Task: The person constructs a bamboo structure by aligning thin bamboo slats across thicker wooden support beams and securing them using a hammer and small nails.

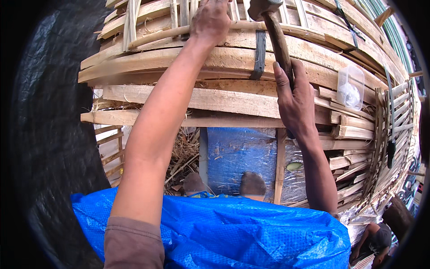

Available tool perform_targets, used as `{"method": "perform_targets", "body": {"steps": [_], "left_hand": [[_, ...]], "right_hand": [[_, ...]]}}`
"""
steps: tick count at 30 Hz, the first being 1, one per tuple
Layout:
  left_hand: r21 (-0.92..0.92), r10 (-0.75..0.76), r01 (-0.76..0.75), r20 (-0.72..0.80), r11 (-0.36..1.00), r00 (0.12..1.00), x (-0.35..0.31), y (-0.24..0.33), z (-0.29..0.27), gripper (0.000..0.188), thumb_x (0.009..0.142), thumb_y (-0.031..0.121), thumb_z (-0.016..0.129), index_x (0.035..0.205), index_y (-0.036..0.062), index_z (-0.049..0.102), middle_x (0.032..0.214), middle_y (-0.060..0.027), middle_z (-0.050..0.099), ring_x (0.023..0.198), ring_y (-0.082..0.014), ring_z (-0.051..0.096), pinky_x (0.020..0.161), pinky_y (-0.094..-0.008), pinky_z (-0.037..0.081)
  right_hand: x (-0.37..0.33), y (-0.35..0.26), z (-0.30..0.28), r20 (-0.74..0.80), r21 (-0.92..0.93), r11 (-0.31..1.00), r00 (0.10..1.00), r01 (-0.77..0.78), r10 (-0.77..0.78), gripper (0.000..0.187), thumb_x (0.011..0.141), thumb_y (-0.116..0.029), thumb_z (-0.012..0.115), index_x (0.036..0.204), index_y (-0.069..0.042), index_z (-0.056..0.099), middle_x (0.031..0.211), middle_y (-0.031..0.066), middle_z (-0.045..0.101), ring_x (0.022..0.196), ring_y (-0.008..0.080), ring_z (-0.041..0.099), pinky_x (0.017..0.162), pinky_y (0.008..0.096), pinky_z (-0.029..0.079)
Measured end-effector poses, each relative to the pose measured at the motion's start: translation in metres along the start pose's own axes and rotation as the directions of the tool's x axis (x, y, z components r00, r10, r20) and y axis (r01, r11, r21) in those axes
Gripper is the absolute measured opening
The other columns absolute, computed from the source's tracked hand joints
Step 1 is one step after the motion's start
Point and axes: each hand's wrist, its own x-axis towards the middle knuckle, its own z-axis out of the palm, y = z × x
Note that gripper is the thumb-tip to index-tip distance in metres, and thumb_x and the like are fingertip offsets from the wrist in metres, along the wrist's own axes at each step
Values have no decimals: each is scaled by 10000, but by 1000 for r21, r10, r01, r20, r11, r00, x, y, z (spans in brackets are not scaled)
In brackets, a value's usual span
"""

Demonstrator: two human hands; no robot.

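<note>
My right hand (pixel 295 96) is wrapped round the wooden handle of a hammer (pixel 278 40), whose grey metal head is at the top edge of the head view. My left hand (pixel 209 20) reaches far forward onto a frame of thin wooden slats (pixel 184 12), its fingers curled and partly cut off by the picture's edge. What it grips is hidden. Just under its wrist runs a round pole (pixel 156 36) crossing the slats. The frame rests on stacked sawn planks (pixel 219 58), with a dark strap (pixel 260 54) round them between my hands.
A clear plastic tub (pixel 350 87) stands on the planks at right, near a dark-handled long blade (pixel 391 130). Slatted panels (pixel 403 112) lie beyond. A blue plastic sheet (pixel 251 228) covers my lap. Black sheeting (pixel 53 134) spreads at left. Another person (pixel 374 240) is at lower right.
</note>
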Motion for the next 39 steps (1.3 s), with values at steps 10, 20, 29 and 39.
{"method": "perform_targets", "body": {"steps": [10,20,29,39], "left_hand": [[18,-99,99,1,995,995,2,8,0,132,931,78,505,1014,60,606,863,-167,672,855,-380,644,751,-500,532],[30,-57,58,-26,998,998,3,-5,10,190,971,121,447,1080,27,570,999,-204,669,962,-408,623,831,-527,515],[58,-101,99,40,993,994,3,0,5,224,950,75,456,1140,10,557,1040,-219,657,1012,-407,614,888,-511,520],[38,-192,190,67,981,979,4,-6,15,277,938,54,518,1201,-28,537,1057,-252,649,995,-424,629,864,-489,541]], "right_hand": [[3,-4,10,34,-13,999,998,52,-51,268,1047,-276,564,1140,-31,511,645,225,578,554,377,609,538,440,441],[9,1,15,12,-48,994,996,94,-93,288,1052,-291,547,1123,-15,509,655,224,591,551,370,614,544,465,441],[27,-23,10,-40,-17,993,992,118,-118,256,1056,-291,549,1078,-40,507,614,158,591,514,289,608,485,440,421],[25,10,34,14,-100,987,992,127,-127,255,1070,-269,499,1060,-15,468,588,171,576,455,258,571,387,424,389]]}}
